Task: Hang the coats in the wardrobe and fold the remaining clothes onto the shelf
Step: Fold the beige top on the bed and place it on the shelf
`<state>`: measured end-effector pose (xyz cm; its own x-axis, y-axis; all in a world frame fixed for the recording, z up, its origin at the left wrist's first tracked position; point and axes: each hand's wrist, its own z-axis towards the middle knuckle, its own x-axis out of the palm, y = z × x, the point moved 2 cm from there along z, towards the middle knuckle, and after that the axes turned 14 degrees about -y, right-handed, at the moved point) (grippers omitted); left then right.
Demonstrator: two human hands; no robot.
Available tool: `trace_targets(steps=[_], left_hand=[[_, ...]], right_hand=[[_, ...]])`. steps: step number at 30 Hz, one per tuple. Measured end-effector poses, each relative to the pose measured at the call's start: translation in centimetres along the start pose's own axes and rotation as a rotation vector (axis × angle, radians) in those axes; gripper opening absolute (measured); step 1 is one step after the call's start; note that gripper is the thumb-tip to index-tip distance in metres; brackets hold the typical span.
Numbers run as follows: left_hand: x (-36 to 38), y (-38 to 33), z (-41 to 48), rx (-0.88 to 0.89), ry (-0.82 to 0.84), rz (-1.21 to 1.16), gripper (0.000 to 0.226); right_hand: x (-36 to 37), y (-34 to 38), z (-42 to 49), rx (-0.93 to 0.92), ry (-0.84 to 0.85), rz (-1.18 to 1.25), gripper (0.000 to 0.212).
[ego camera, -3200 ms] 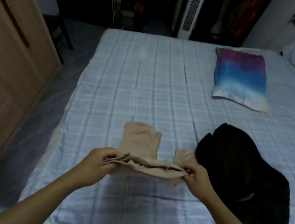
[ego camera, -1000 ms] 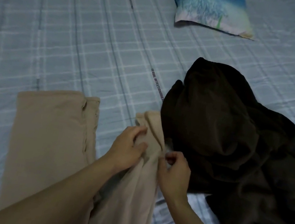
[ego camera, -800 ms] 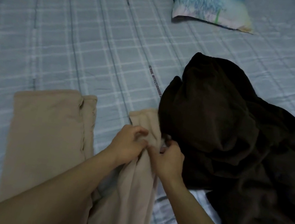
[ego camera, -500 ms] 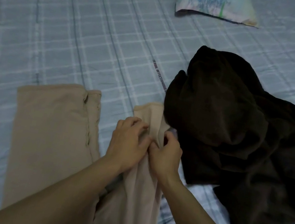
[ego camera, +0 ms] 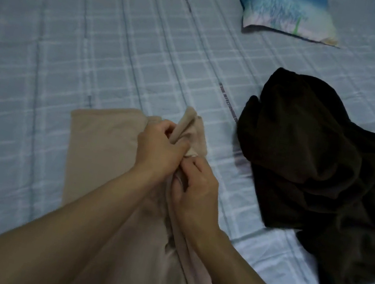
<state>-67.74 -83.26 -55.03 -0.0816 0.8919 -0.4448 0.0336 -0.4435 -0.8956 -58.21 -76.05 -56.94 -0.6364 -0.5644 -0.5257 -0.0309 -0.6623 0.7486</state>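
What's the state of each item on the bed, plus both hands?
beige garment: one part flat on the bed, other part bunched and lifted in both hands
black garment: crumpled heap on the bed, unfolded, untouched
pillow: lying flat at the far side
bed sheet: spread, lightly wrinkled
left hand: grips the bunched beige fabric near its end
right hand: pinches the same fabric, nearer the camera than the left hand

Both hands meet over a beige garment [ego camera: 102, 152] spread on a checked blue bedsheet [ego camera: 73, 46]; the left hand [ego camera: 159, 148] bunches a raised fold of it, the right hand [ego camera: 195, 190] pinches the cloth just below. A dark garment [ego camera: 322, 165] lies crumpled nearby, a colourful pillow [ego camera: 287, 11] beyond
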Motion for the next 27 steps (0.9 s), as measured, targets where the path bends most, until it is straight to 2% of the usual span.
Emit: trace_targets(steps=[2,4,8,11,12,14,15,17,20,21,23,25,27], left_hand=[[-2.2,-0.8,1.6,0.009,0.038,-0.072,0.023],[-4.2,-1.3,3.7,-0.060,0.081,-0.220,0.016],[-7.7,0.6,8.9,-0.372,0.085,-0.456,0.008],[-9.7,6.7,10.8,-0.519,-0.018,-0.123,0.007],[-10.2,8.6,10.6,-0.549,-0.018,-0.030,0.015],[-11.1,11.3,9.5,-0.540,-0.005,0.145,0.055],[-11.4,11.8,8.5,-0.465,0.002,0.260,0.063],[-11.8,12.4,6.6,-0.211,-0.028,0.438,0.058],[-12.2,12.3,4.0,0.301,-0.032,0.609,0.042],[-12.3,12.4,3.1,0.478,0.036,0.660,0.041],[-12.0,13.2,1.4,0.780,0.273,0.722,0.048],[-11.7,14.2,0.2,0.947,0.500,0.811,0.060],[-11.4,15.3,1.4,0.915,0.553,0.923,0.068]], right_hand=[[1.0,2.1,0.5,0.002,-0.043,0.000,0.029],[1.9,4.5,1.7,0.003,-0.062,0.051,0.040],[4.0,7.3,2.6,0.038,0.067,0.122,0.043],[4.4,6.0,-0.1,0.150,0.213,0.085,0.036],[4.2,5.0,-1.4,0.150,0.267,0.037,0.035],[4.1,3.3,-3.8,0.114,0.404,-0.089,0.039],[4.1,2.8,-4.8,0.089,0.475,-0.154,0.043],[4.3,2.5,-6.5,0.008,0.569,-0.259,0.047],[4.8,3.0,-8.6,-0.155,0.580,-0.403,0.053],[5.0,3.0,-9.4,-0.203,0.572,-0.456,0.056],[5.3,2.5,-11.2,-0.258,0.579,-0.515,0.062],[5.3,1.5,-13.3,-0.280,0.609,-0.529,0.065],[4.9,0.4,-14.7,-0.260,0.592,-0.524,0.065]])
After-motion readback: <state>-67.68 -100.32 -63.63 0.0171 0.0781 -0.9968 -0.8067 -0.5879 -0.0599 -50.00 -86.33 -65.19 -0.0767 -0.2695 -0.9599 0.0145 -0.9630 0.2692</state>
